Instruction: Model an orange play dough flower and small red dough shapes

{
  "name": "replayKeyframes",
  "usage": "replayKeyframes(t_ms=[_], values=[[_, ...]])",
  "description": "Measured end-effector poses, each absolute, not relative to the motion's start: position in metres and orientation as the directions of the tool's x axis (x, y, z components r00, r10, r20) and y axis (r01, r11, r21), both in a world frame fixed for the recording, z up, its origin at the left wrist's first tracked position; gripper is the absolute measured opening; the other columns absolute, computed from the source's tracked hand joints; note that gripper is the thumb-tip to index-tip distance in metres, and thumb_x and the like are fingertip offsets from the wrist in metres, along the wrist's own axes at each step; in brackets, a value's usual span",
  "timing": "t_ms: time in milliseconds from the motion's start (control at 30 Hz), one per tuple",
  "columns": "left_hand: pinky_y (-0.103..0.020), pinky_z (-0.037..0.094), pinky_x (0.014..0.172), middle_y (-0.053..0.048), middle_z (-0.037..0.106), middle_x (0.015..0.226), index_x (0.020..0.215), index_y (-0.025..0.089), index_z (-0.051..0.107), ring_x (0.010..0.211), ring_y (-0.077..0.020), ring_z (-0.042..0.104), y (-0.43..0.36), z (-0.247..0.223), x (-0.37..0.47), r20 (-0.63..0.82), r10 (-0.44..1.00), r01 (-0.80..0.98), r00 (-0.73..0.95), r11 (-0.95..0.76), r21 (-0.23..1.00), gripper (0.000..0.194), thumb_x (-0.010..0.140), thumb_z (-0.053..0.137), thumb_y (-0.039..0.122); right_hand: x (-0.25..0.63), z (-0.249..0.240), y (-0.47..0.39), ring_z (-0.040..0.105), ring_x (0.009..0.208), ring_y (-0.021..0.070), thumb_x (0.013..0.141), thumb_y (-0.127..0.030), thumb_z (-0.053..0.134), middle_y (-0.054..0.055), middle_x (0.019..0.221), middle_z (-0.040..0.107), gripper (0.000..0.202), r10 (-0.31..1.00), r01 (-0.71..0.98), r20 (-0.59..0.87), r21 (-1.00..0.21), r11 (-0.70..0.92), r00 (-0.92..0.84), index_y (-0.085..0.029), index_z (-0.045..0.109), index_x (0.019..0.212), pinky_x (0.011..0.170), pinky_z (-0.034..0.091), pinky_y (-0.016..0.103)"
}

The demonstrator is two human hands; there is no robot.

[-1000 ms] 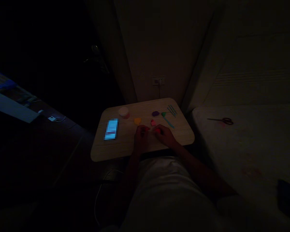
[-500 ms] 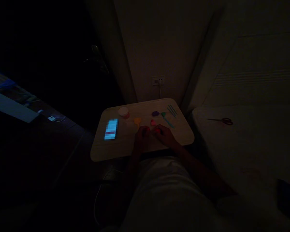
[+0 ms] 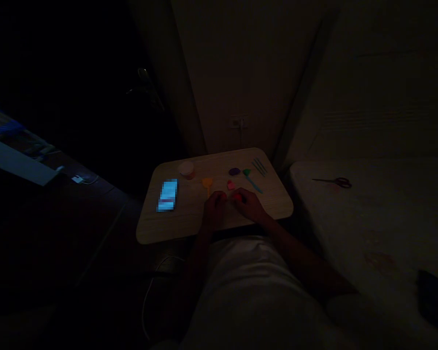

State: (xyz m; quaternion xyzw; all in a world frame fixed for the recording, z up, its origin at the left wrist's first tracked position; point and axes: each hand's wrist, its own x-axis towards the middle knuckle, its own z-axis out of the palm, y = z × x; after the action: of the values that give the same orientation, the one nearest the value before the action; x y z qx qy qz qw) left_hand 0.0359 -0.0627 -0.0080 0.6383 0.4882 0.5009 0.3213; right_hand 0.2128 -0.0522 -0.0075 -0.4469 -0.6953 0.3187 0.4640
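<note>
In the dim light, my left hand is closed around a red lump of modelling clay above the table's near side. My right hand, a short way to its right, pinches another red piece of clay. Just beyond them lies a small pink-red piece. An orange tool with a wide head rests beyond my left hand. Past my right hand are a purple lump, a green lump and a light-blue stick-like tool. Shadow hides the fingertips in part.
A lit phone lies on the left of the small table, with a white-lidded tub behind it. Several thin teal sticks lie at the back right. Scissors rest on the pale surface to the right. A wall socket is behind.
Both hands stay almost in the same place, still holding the red clay. The picture is slightly darker on the right; nothing on the table has clearly moved.
</note>
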Motion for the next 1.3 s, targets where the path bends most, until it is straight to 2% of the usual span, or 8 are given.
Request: replayKeyframes(t_ms=[133, 300, 433, 600, 733, 933, 1133, 1300], values=[[-0.03, 0.05, 0.08, -0.004, 0.069, 0.085, 0.085, 0.021, 0.066, 0.081, -0.0188, 0.062, -0.0623, -0.0062, 0.0349, 0.334, 0.942, 0.33, 0.021, -0.322, 0.887, 0.03, 0.101, 0.047, 0.038, 0.2127, -0.0084, -0.0519, 0.062, 0.079, 0.0188, 0.088, -0.031, 0.058, 0.003, 0.086, 0.07, 0.014, 0.914, 0.318, 0.366, -0.857, 0.405, -0.177, -0.021, 0.067, 0.088, 0.075, 0.046, 0.03], [-0.032, 0.051, 0.089, -0.005, 0.072, 0.1, 0.099, 0.021, 0.068, 0.096, -0.0204, 0.066, -0.0609, -0.0074, 0.0355, 0.352, 0.936, 0.303, 0.016, -0.34, 0.89, 0.017, 0.096, 0.057, 0.034, 0.2129, -0.0102, -0.0515, 0.061, 0.079, 0.0186, 0.087, -0.033, 0.06, 0.003, 0.087, 0.07, 0.015, 0.916, 0.305, 0.362, -0.865, 0.399, -0.172, -0.02, 0.067, 0.089, 0.075, 0.047, 0.029], [-0.027, 0.05, 0.077, -0.002, 0.068, 0.093, 0.093, 0.021, 0.062, 0.086, -0.0166, 0.064, -0.061, -0.0092, 0.0369, 0.35, 0.937, 0.262, -0.008, -0.336, 0.905, 0.008, 0.086, 0.064, 0.024, 0.2127, -0.0093, -0.0518, 0.061, 0.077, 0.0181, 0.087, -0.032, 0.059, 0.002, 0.084, 0.069, 0.014, 0.915, 0.31, 0.362, -0.862, 0.401, -0.177, -0.02, 0.067, 0.088, 0.073, 0.045, 0.029], [-0.025, 0.048, 0.073, 0.002, 0.06, 0.083, 0.091, 0.022, 0.056, 0.075, -0.0137, 0.057, -0.0603, -0.011, 0.0371, 0.338, 0.936, 0.228, -0.097, -0.309, 0.923, 0.018, 0.079, 0.068, 0.021, 0.2133, -0.0072, -0.0526, 0.061, 0.079, 0.0183, 0.086, -0.029, 0.058, 0.003, 0.086, 0.07, 0.013, 0.911, 0.328, 0.37, -0.85, 0.412, -0.183, -0.02, 0.067, 0.089, 0.074, 0.046, 0.029], [-0.029, 0.048, 0.08, -0.001, 0.063, 0.086, 0.087, 0.021, 0.061, 0.082, -0.0165, 0.059, -0.0602, -0.0112, 0.0348, 0.362, 0.93, 0.303, -0.063, -0.328, 0.895, 0.01, 0.089, 0.06, 0.031, 0.2131, -0.0081, -0.0523, 0.062, 0.079, 0.0185, 0.087, -0.031, 0.059, 0.003, 0.086, 0.07, 0.014, 0.918, 0.334, 0.355, -0.855, 0.396, -0.178, -0.02, 0.067, 0.089, 0.074, 0.046, 0.029], [-0.03, 0.048, 0.072, -0.003, 0.066, 0.075, 0.076, 0.02, 0.064, 0.074, -0.0188, 0.06, -0.0641, -0.0093, 0.0325, 0.307, 0.951, 0.318, 0.026, -0.299, 0.9, 0.038, 0.1, 0.043, 0.04, 0.2125, -0.0098, -0.0515, 0.062, 0.078, 0.0184, 0.087, -0.032, 0.059, 0.003, 0.086, 0.07, 0.014, 0.919, 0.319, 0.353, -0.863, 0.391, -0.173, -0.02, 0.067, 0.089, 0.074, 0.047, 0.029], [-0.031, 0.05, 0.087, -0.004, 0.069, 0.095, 0.095, 0.022, 0.064, 0.092, -0.0193, 0.064, -0.0607, -0.011, 0.0347, 0.355, 0.933, 0.299, -0.049, -0.326, 0.897, 0.02, 0.095, 0.055, 0.04, 0.2129, -0.0085, -0.0523, 0.061, 0.078, 0.0183, 0.087, -0.031, 0.059, 0.002, 0.086, 0.07, 0.013, 0.919, 0.323, 0.353, -0.861, 0.392, -0.173, -0.021, 0.067, 0.088, 0.073, 0.046, 0.029], [-0.028, 0.05, 0.083, -0.002, 0.067, 0.093, 0.096, 0.022, 0.06, 0.086, -0.0166, 0.063, -0.0585, -0.0149, 0.0349, 0.347, 0.936, 0.241, -0.06, -0.323, 0.915, 0.009, 0.091, 0.06, 0.03, 0.2127, -0.0089, -0.0525, 0.061, 0.078, 0.0183, 0.087, -0.031, 0.059, 0.002, 0.085, 0.069, 0.013, 0.917, 0.316, 0.359, -0.861, 0.397, -0.174, -0.02, 0.067, 0.088, 0.073, 0.046, 0.029]])
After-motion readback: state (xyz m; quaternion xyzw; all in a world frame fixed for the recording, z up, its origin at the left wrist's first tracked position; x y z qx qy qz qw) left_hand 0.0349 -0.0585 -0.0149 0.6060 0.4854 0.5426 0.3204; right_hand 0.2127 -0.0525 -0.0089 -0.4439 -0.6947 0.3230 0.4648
